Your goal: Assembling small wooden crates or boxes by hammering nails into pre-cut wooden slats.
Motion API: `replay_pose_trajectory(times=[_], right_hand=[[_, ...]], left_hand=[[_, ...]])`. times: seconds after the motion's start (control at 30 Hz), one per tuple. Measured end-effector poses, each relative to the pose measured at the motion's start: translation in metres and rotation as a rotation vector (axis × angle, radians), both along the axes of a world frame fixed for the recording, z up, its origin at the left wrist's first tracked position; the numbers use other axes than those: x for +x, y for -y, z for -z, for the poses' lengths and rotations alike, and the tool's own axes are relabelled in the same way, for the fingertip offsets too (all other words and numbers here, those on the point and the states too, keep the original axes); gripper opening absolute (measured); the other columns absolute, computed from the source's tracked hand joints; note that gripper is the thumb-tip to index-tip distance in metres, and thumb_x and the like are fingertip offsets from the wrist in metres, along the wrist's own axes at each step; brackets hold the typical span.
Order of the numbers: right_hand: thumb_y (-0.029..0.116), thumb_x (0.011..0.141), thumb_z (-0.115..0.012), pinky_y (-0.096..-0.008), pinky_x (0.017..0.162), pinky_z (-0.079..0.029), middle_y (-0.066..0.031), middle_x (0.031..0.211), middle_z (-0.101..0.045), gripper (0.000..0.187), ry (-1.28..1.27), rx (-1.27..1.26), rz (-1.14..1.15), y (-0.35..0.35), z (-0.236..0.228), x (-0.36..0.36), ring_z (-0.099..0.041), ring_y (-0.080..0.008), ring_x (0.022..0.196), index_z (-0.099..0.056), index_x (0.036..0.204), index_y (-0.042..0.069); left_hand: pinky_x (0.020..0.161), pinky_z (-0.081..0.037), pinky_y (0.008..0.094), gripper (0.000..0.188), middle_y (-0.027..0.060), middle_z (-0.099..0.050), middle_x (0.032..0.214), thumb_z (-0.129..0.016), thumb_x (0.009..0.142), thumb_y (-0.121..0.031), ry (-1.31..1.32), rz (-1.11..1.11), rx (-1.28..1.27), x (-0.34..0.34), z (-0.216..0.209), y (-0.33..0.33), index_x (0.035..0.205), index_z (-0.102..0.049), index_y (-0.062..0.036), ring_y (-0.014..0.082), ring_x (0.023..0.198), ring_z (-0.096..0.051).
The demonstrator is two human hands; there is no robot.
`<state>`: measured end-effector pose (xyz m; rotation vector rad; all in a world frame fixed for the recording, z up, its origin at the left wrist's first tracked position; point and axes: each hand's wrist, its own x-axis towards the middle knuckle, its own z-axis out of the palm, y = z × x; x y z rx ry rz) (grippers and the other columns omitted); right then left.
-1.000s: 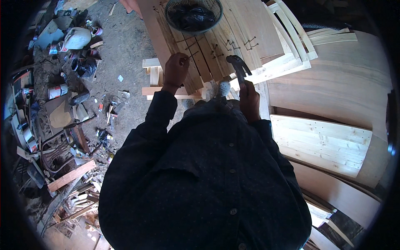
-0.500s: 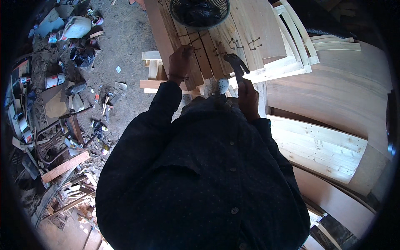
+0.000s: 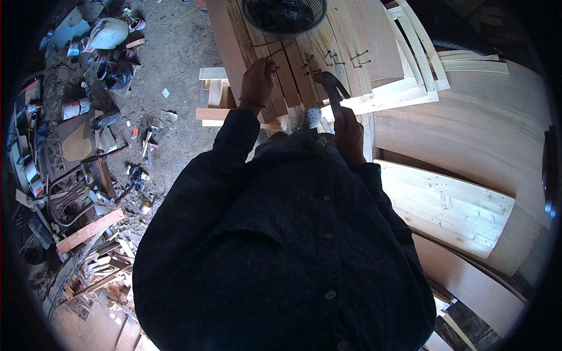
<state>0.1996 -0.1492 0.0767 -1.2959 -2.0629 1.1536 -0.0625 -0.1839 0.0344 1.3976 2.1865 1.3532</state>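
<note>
My right hand (image 3: 349, 136) is closed round the handle of a claw hammer (image 3: 332, 89), whose dark head lies over the wooden boards (image 3: 345, 35). My left hand (image 3: 256, 83) rests at the boards' left part, its fingers pinched together. A thin nail-like piece shows beside those fingertips; whether they grip it is too small to tell. Between the hands, narrow brown strips (image 3: 291, 73) run away from me with dark gaps. Several thin metal nails (image 3: 335, 57) stick up from the boards to the right of my left hand.
A mesh basket (image 3: 321, 20) holding black plastic stands on the boards' far end. Wooden frames (image 3: 415, 47) and large panels (image 3: 448, 205) lie to the right. Stacked offcuts (image 3: 213, 114) jut out at left. Cans, scraps and a white container (image 3: 109, 33) litter the left floor.
My left hand has shifted slightly to the right and nearer to me, its fingers still pinched. The hammer in my right hand has barely moved.
</note>
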Motion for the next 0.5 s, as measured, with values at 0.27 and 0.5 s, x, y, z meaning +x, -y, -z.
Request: replay_pose_trajectory(times=[0.27, 0.5], right_hand=[[0.023, 0.097, -0.048, -0.0407, 0.051, -0.046, -0.015, 0.066, -0.06, 0.02, 0.062, -0.015, 0.019, 0.002, -0.007, -0.003, -0.061, -0.0302, 0.057, -0.055, 0.104, 0.006], [0.02, 0.096, -0.05, -0.0441, 0.06, -0.05, -0.0212, 0.077, -0.065, 0.02, -0.042, 0.245, -0.115, -0.009, -0.02, -0.035, -0.065, -0.0403, 0.073, -0.054, 0.104, 0.003]], left_hand=[[0.068, -0.052, 0.0379, 0.004, 0.015, -0.064, 0.087, -0.056, 0.087, -0.003, -0.01, -0.005, 0.046, 0.002, 0.007, -0.003, 0.091, -0.058, -0.0024, 0.0318, 0.081, -0.065], [0.077, -0.051, 0.0388, 0.011, 0.0162, -0.064, 0.096, -0.056, 0.088, -0.007, -0.04, 0.127, 0.049, -0.006, 0.015, -0.005, 0.096, -0.063, -0.0019, 0.0353, 0.089, -0.062]])
